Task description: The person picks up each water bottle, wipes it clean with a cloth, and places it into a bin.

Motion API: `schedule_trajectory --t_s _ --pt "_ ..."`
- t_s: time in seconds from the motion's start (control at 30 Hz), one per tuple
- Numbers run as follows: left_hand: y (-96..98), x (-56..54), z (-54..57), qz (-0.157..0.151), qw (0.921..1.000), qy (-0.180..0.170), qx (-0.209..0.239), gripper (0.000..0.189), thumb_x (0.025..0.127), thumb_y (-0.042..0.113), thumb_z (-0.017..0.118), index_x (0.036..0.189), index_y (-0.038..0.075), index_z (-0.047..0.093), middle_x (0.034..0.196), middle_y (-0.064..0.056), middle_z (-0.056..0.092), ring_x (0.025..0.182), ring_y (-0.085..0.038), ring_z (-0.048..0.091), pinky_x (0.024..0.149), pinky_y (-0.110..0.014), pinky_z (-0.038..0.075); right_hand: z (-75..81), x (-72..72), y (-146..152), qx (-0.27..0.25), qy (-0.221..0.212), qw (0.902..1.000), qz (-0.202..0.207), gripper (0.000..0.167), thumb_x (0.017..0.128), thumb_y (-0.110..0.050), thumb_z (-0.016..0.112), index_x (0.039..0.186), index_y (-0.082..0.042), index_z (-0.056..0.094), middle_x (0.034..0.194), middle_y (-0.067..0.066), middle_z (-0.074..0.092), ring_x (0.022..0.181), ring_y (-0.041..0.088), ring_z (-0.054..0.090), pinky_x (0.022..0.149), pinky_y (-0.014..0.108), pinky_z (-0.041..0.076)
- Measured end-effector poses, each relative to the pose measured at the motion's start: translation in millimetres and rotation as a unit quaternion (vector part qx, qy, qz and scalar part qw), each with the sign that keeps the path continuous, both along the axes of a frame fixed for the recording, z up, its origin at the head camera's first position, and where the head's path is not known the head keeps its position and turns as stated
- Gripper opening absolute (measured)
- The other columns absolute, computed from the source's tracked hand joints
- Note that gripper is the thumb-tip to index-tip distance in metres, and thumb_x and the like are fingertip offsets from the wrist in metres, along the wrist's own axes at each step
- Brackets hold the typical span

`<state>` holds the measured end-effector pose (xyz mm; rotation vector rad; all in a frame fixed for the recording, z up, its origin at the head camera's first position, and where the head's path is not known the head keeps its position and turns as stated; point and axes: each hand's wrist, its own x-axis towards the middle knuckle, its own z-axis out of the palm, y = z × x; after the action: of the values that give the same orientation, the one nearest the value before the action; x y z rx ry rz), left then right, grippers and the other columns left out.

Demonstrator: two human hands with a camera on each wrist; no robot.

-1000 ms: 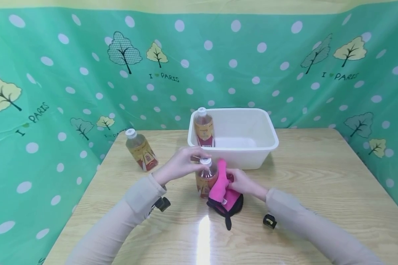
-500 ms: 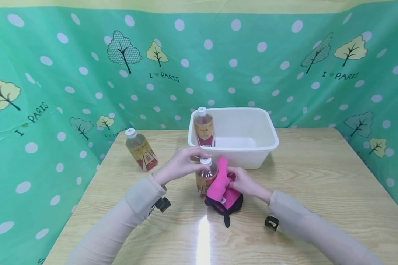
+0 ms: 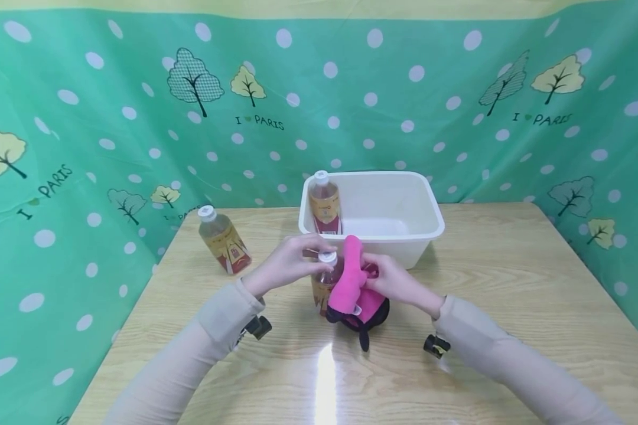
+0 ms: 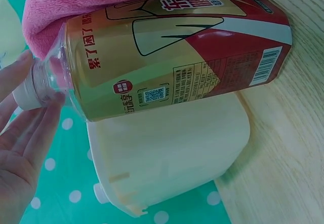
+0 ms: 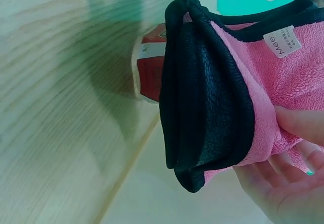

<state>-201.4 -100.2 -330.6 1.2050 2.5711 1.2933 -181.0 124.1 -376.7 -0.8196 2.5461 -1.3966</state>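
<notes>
My left hand (image 3: 289, 264) pinches the white cap and neck of a drink bottle (image 4: 167, 57) that stands upright on the table. The bottle's label is gold and red. A pink cloth with black trim (image 3: 350, 286) is bunched in my right hand (image 3: 390, 280), against the bottle's right side. In the right wrist view the thumb and fingers grip the cloth's pink part (image 5: 298, 82), with the black edges hanging down and a small white tag showing. Part of the bottle is hidden behind the cloth in the head view.
Just behind the hands stands a white plastic tub (image 3: 372, 239), with a similar bottle (image 3: 325, 206) upright in its left end. Another such bottle (image 3: 225, 241) stands on the wooden table (image 3: 489, 277) at the left. A green polka-dot curtain (image 3: 308, 77) hangs behind.
My right hand has risen a little with the pink cloth, whose top now reaches the tub's front rim. The left hand keeps its hold on the bottle.
</notes>
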Motion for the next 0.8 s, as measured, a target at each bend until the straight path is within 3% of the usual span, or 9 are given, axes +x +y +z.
schedule_trajectory --t_s 0.1,0.4,0.8 --pt "0.7 -1.1 -0.3 -0.002 1.0 0.001 0.003 0.031 0.071 0.007 0.072 0.1 -0.001 0.063 0.097 -0.01 0.064 0.087 -0.017 0.06 0.075 -0.017 0.05 0.5 -1.6 0.9 0.0 0.006 1.0 -0.004 0.017 0.072 0.011 0.06 0.084 -0.001 0.055 0.085 0.012 0.06 0.077 0.021 0.06 0.065 0.023 0.053" --pt "-1.2 -1.3 -2.5 0.006 1.0 0.001 -0.004 0.032 0.071 0.009 0.072 0.1 0.002 0.063 0.097 -0.007 0.064 0.088 -0.016 0.059 0.075 -0.017 0.05 -5.8 -2.8 0.4 -0.008 0.004 1.0 0.0 0.038 0.072 0.009 0.06 0.109 0.006 0.055 0.098 0.018 0.062 0.086 0.026 0.06 0.071 0.025 0.052" --pt "-0.4 -0.6 -1.9 0.001 0.9999 0.009 0.007 0.031 0.07 0.007 0.073 0.099 0.001 0.063 0.096 -0.007 0.065 0.087 -0.015 0.06 0.075 -0.017 0.05 -26.3 -7.0 -0.4 0.014 0.011 0.9998 -0.001 0.034 0.069 0.011 0.06 0.103 0.007 0.058 0.09 0.016 0.062 0.074 0.017 0.057 0.063 0.021 0.051"
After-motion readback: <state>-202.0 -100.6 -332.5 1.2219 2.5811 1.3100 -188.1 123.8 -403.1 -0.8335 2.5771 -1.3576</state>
